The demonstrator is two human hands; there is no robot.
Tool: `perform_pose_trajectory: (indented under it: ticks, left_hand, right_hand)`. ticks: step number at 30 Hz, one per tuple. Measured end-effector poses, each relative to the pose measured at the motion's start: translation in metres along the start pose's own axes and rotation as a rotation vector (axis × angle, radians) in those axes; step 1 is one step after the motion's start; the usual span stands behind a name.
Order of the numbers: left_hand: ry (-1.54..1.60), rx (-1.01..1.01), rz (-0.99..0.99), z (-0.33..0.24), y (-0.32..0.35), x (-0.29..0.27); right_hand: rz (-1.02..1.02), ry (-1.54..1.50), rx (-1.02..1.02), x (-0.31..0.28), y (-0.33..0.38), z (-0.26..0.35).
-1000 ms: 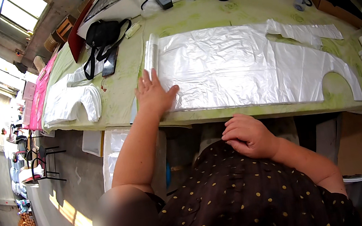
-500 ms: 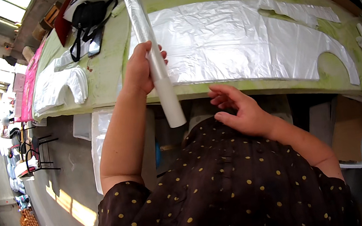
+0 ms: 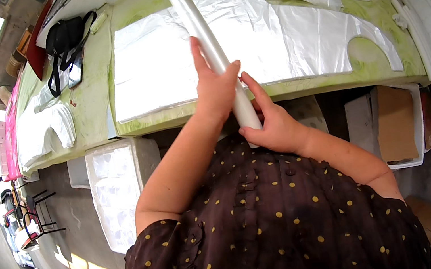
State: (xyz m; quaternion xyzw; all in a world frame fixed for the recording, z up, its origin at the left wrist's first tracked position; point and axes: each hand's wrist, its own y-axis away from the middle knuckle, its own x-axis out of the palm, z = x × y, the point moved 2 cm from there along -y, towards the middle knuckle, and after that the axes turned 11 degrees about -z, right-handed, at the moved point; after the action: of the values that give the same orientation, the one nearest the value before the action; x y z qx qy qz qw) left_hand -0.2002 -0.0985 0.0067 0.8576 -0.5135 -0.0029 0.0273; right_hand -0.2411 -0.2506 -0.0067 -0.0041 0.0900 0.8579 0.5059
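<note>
A long roll of clear plastic bags [image 3: 196, 15] is held up at a slant in front of me, its top end leaning left over the table. My left hand [image 3: 217, 88] is closed round its middle, thumb across the roll and index finger stretched along its side. Around the lower end, close to my shirt, my right hand [image 3: 275, 124] grips it with the thumb on the near side. Behind the roll, a flat stack of shiny white plastic vest bags [image 3: 301, 33] lies on the table, with cut-out handle loops toward the right.
A green patterned cloth covers the table [image 3: 139, 126]. On its left lie a black bag [image 3: 63, 37], a phone [image 3: 76, 72] and more white plastic bags [image 3: 48, 132]. White tubes [image 3: 420, 43] lie at the right edge. Below stand a white bin [image 3: 116, 192] and a box [image 3: 398, 125].
The roll has tilted, its lower end swinging right toward my body. My right hand has come up and taken hold of that end, and my left hand has moved right with the roll.
</note>
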Motion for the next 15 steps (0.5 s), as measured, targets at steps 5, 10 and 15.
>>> perform_pose_trajectory:
  ticks: [5, 10, 15]
  left_hand:
    - [-0.135, 0.124, 0.227, 0.037, 0.002, -0.002]
    - [-0.352, 0.235, 0.481, 0.02, 0.005, 0.008]
    - [-0.586, 0.338, 0.418, 0.005, -0.053, 0.013]
  right_hand:
    - [-0.056, 0.105, -0.107, -0.015, 0.0, -0.013]
    - [-0.095, 0.186, -0.124, -0.037, 0.01, -0.012]
    - [-0.128, 0.223, 0.0, -0.065, 0.031, -0.013]
